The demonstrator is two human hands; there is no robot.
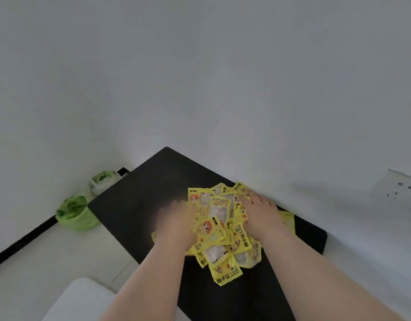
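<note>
Bare black tabletop (130, 205) lies open left of the packet pile (219, 230) and below it. At right, the white wall (315, 205) stands just beside the pile, closing that side.

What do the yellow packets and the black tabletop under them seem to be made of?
Yellow packets: probably thin plastic film, glossy; printed faces, crinkled edges and pale window-like panels. Black tabletop: matte and smooth with a rounded corner; laminate board or mat, cannot tell.

light: dim, flat | blur: left hand (176, 218) smeared | edges: wide-angle bowing
</note>
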